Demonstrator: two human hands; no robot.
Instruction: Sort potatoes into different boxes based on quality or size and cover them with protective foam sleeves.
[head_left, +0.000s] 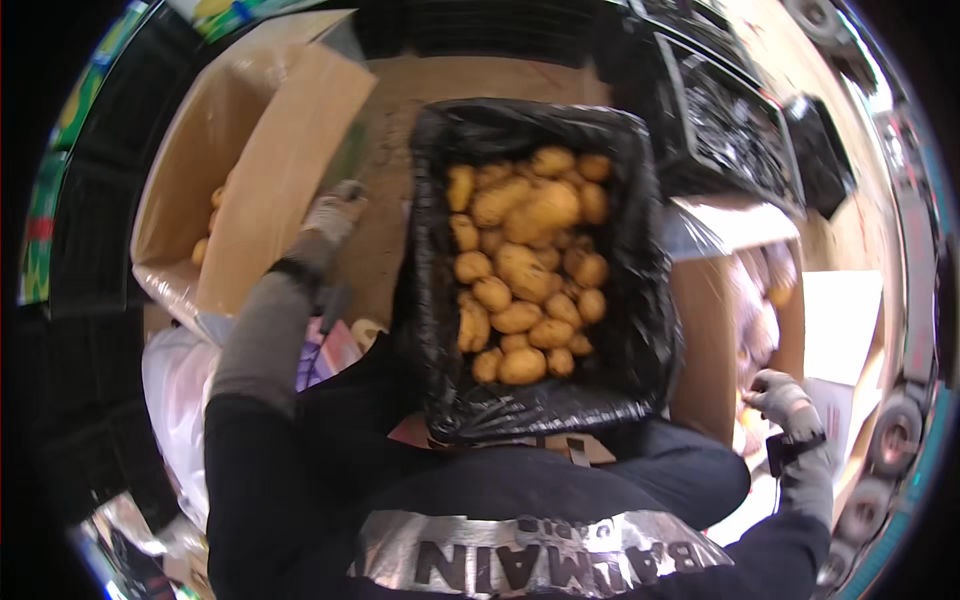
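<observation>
Before me stands a crate (661, 352) lined with black plastic film, holding many potatoes (517, 319). My left hand (336, 210), in a pale glove, is left of the crate beside the outer wall of a tall cardboard box (281, 176). A blurred greenish patch lies just beyond its fingers; whether the hand grips anything is unclear. Over the near end of a second cardboard box (701, 337) on the right is my right hand (784, 401), gloved, with bent fingers. Produce in mesh or film (761, 322) shows in that box. The fingertips' contact is too blurred to tell.
A few potatoes (201, 251) show inside the left box. Below it sits a white plastic bag (172, 405). Black crates (731, 112) stand at the upper right, and dark crates (94, 217) line the left. A white carton (836, 322) is at far right.
</observation>
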